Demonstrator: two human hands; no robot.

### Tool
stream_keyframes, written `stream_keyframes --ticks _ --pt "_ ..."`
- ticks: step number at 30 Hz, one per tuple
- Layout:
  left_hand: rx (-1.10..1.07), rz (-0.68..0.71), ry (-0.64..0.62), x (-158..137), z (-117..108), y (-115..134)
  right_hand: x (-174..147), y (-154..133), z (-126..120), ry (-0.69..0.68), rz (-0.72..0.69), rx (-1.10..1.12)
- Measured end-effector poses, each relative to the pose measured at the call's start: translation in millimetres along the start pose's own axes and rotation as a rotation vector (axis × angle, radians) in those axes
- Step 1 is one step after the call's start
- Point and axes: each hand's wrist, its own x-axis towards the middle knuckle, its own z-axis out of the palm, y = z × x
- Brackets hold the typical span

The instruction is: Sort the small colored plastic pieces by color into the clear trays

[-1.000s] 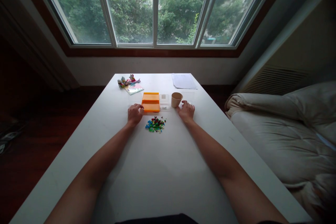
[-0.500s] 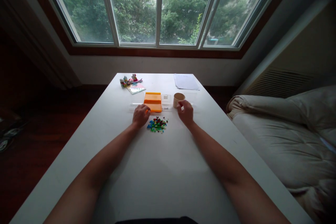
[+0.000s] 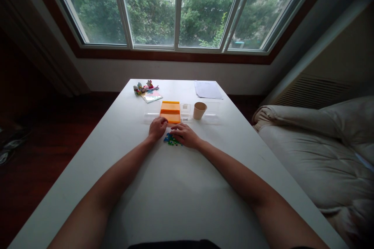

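A small pile of colourful beads or tiny bricks (image 3: pixel 172 140), mostly blue and green on the visible side, lies on the white table. My right hand (image 3: pixel 184 135) is over its right part, fingers stretched to the left and slightly apart, hiding some pieces. Just up and left of the pile rests my left hand (image 3: pixel 158 127), its fingers curled together near the front edge of an orange tray (image 3: pixel 170 111). Whatever those fingers hold, if anything, is too small to make out. To the right of the tray stands an upright brown paper cup (image 3: pixel 199 111).
Clear plastic boxes (image 3: pixel 185 109) flank the orange tray. At the back left are small toy figures (image 3: pixel 149 84) beside a pinkish card packet (image 3: pixel 152 96). White paper sheets (image 3: pixel 208 90) lie at the back right. A beige sofa (image 3: pixel 292 155) stands right of the table (image 3: pixel 181 194).
My right hand has moved left from the paper cup to the pile and its fingers have opened out from a pinch. My left hand has stayed nearly in place.
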Motion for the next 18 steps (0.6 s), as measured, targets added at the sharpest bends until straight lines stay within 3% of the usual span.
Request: stream_keyframes --ticks 14,18 --pt "-0.008 0.011 -0.062 1.6 2.4 0.9 -9.5 21.3 -14.6 0.086 0.154 -0.104" --pt "0.019 0.018 -0.053 1.4 3.4 0.5 -7.3 17.8 -14.1 0.068 0.086 -0.058"
